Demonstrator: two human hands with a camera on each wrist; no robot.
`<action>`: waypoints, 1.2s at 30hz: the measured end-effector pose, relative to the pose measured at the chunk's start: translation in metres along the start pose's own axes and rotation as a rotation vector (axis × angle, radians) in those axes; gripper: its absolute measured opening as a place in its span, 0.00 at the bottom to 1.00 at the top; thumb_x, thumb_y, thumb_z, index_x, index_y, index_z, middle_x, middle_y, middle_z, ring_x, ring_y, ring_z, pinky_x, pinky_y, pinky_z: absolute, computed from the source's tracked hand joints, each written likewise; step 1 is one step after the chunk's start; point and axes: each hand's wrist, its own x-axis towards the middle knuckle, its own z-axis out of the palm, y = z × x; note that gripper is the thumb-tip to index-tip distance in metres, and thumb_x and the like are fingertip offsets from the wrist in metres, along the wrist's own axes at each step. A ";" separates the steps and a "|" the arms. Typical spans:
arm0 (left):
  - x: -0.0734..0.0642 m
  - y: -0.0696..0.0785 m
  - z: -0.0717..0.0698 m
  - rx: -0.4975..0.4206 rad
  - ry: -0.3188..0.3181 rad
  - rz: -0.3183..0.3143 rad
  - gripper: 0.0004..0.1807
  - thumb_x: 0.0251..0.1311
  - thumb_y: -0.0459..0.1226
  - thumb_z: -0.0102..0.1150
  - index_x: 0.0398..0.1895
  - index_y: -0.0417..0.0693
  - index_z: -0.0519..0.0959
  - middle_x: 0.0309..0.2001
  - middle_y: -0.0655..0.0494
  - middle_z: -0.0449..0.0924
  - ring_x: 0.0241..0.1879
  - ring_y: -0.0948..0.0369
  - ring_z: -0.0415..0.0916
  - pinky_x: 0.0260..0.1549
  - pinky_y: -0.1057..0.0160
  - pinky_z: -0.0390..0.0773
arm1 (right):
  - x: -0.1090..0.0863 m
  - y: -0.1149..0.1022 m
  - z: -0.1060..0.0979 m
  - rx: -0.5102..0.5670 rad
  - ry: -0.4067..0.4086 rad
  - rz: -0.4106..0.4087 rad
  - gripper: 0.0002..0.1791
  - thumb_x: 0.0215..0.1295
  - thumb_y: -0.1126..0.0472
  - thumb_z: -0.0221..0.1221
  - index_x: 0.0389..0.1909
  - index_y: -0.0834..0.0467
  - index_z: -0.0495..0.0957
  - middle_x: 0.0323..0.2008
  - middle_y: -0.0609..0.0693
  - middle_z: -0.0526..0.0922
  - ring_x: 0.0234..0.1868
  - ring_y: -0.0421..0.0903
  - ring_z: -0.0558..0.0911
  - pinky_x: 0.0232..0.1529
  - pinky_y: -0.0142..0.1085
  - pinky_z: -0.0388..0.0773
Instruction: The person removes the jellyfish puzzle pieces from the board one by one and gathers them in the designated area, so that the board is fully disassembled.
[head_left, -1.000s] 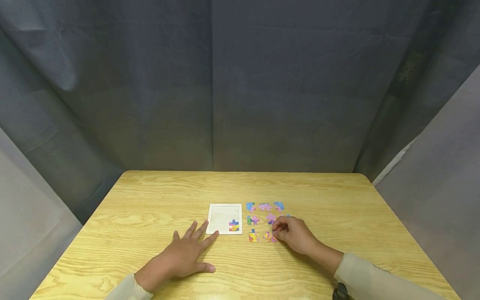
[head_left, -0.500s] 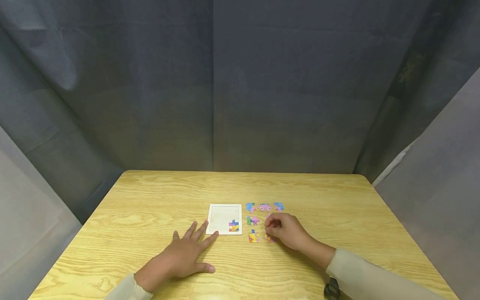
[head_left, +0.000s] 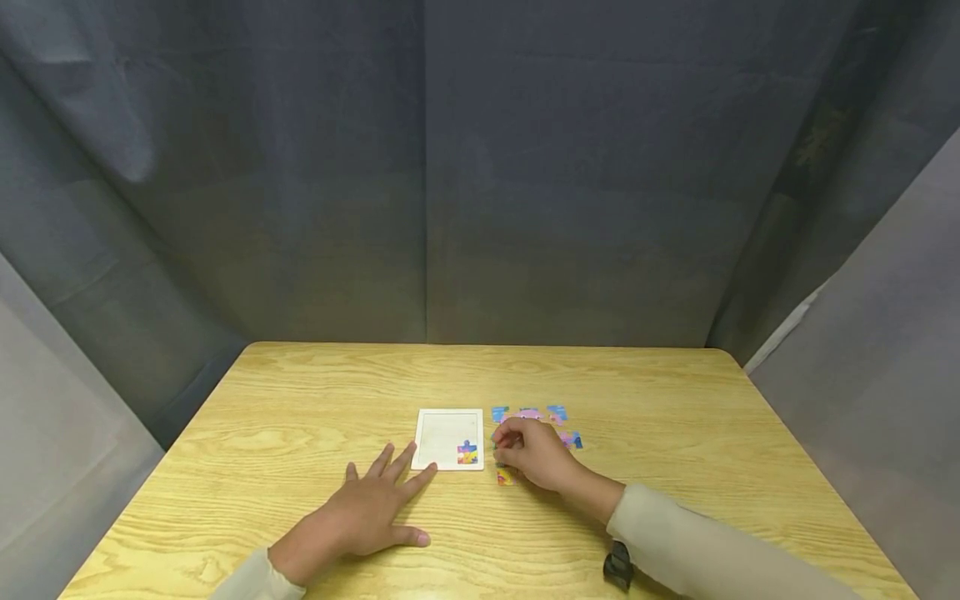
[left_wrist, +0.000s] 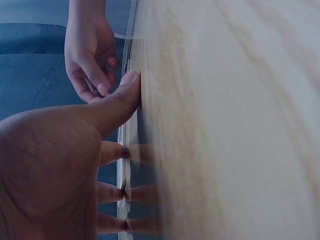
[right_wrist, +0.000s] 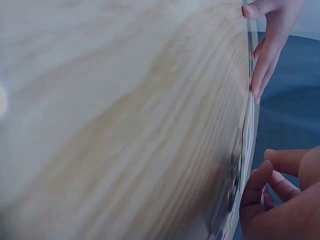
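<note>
A square white puzzle tray (head_left: 438, 413) lies on the table with one jigsaw piece (head_left: 467, 452), blue, pink and yellow, in its lower right corner. My left hand (head_left: 369, 510) rests palm down with fingers spread, fingertips at the tray's lower left edge. In the head view my right hand (head_left: 536, 454) is over the loose pieces beside the tray, its thumb and index finger brought together. I cannot tell whether a piece is pinched between them. A yellow piece (head_left: 505, 477) shows just below these fingers; the hand hides several others.
Loose jigsaw pieces stick out around my right hand: a blue corner piece (head_left: 498, 412), a blue-and-pink piece (head_left: 557, 413) and another piece (head_left: 573, 439) to the right. The wood-grain table (head_left: 337, 383) ends at a dark curtain (head_left: 480, 208).
My right hand has moved left across the loose pieces toward the tray, uncovering pieces at the right and covering those in the middle. The left hand and the tray have stayed put.
</note>
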 end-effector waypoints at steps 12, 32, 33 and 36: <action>0.000 0.000 0.000 0.000 -0.014 -0.017 0.53 0.58 0.73 0.51 0.83 0.61 0.54 0.83 0.39 0.43 0.78 0.29 0.44 0.52 0.13 0.57 | 0.019 -0.010 0.019 -0.011 -0.057 -0.015 0.13 0.66 0.70 0.66 0.50 0.69 0.79 0.44 0.59 0.84 0.29 0.42 0.80 0.30 0.28 0.80; 0.000 -0.001 0.001 0.019 -0.009 0.000 0.54 0.58 0.74 0.50 0.83 0.60 0.54 0.83 0.39 0.42 0.77 0.28 0.45 0.51 0.13 0.59 | 0.027 -0.018 0.029 -0.201 -0.087 -0.064 0.20 0.60 0.74 0.69 0.52 0.67 0.77 0.41 0.55 0.80 0.39 0.45 0.76 0.46 0.35 0.80; 0.000 -0.001 0.001 0.020 -0.010 0.000 0.54 0.58 0.74 0.50 0.83 0.60 0.54 0.83 0.39 0.42 0.77 0.28 0.44 0.51 0.13 0.59 | 0.027 -0.019 0.029 -0.205 -0.086 -0.069 0.20 0.59 0.74 0.69 0.52 0.68 0.77 0.40 0.55 0.79 0.38 0.45 0.75 0.45 0.34 0.80; 0.001 -0.002 0.000 0.021 -0.010 -0.001 0.54 0.58 0.74 0.50 0.83 0.60 0.54 0.83 0.39 0.42 0.77 0.28 0.44 0.51 0.13 0.59 | 0.028 -0.019 0.029 -0.220 -0.087 -0.081 0.20 0.59 0.74 0.70 0.51 0.68 0.77 0.39 0.54 0.78 0.37 0.45 0.74 0.43 0.33 0.79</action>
